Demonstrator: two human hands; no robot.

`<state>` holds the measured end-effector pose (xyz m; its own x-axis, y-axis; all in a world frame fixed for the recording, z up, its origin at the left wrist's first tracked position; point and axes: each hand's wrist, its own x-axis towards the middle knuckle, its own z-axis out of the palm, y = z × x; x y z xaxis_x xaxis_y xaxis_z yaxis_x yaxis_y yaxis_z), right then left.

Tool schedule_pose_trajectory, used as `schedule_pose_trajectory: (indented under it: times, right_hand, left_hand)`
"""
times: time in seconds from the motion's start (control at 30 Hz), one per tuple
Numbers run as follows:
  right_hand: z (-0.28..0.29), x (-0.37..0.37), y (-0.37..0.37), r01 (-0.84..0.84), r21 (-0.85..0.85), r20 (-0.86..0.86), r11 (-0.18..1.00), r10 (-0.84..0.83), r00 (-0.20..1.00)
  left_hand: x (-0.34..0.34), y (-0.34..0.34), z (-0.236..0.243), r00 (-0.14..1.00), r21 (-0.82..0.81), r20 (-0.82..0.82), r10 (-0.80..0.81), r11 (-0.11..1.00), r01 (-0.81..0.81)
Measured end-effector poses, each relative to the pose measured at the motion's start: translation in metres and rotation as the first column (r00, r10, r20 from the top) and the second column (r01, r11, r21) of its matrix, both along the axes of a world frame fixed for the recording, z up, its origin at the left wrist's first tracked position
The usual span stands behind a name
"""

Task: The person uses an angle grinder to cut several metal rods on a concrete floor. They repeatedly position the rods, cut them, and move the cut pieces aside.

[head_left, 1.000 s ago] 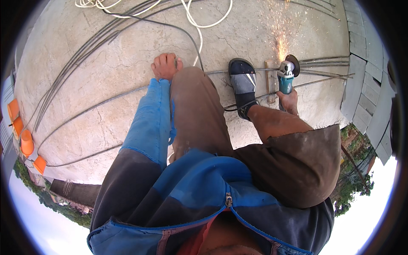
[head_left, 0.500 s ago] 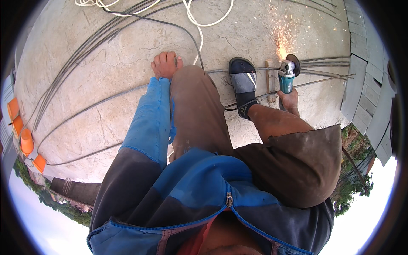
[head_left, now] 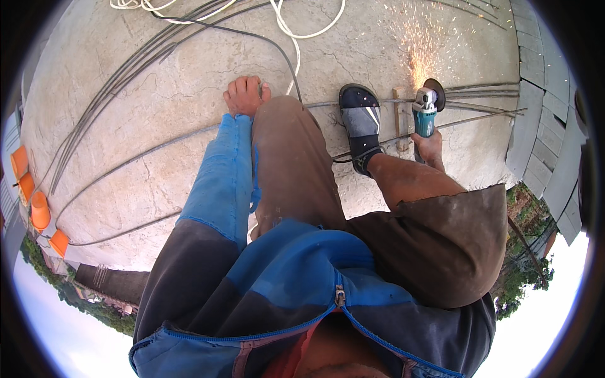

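An angle grinder [head_left: 425, 113] with a teal body and a dark disc is gripped in my right hand [head_left: 428, 148]. Bright sparks [head_left: 421, 53] spray away from the disc. Under the tool runs a long metal rod [head_left: 397, 99], crossing a small wooden block [head_left: 398, 113]. My sandalled right foot [head_left: 362, 123] stands just left of the block, across the rod's line. My left hand [head_left: 244, 94] is closed, knuckles up, beside my left knee; a small grey bit shows near its thumb, but what it holds is hidden.
Several dark rods [head_left: 120, 85] curve over the concrete floor at the left. A white cable [head_left: 296, 47] loops at the top, with a black cord [head_left: 271, 41] nearby. Orange caps [head_left: 40, 211] stand along the left edge; grey sheeting [head_left: 532, 120] borders the right.
The spark spray has grown wider and brighter. My hands and the grinder stay almost in the same place.
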<state>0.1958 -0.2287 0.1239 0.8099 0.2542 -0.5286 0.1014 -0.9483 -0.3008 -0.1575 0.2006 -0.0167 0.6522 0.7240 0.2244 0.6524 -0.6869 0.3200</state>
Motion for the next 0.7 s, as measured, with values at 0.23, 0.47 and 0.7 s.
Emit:
schedule_pose_trajectory:
  times: [0.23,0.47,0.7]
  right_hand:
    - [-0.005,0.002,-0.002,0.015,-0.018,-0.004,1.000,-0.015,1.000]
    - [-0.007,0.004,-0.006,-0.008,0.001,0.001,1.000,0.008,1.000]
    - [-0.007,0.001,0.006,-0.019,-0.012,-0.016,1.000,0.018,1.000]
  left_hand:
    - [0.001,-0.001,0.003,1.000,-0.015,0.002,0.011,1.000,-0.011]
    - [0.002,-0.003,0.005,1.000,-0.039,-0.013,0.016,0.999,-0.016]
    - [-0.006,0.002,0.003,0.999,-0.007,-0.045,0.015,1.000,-0.015]
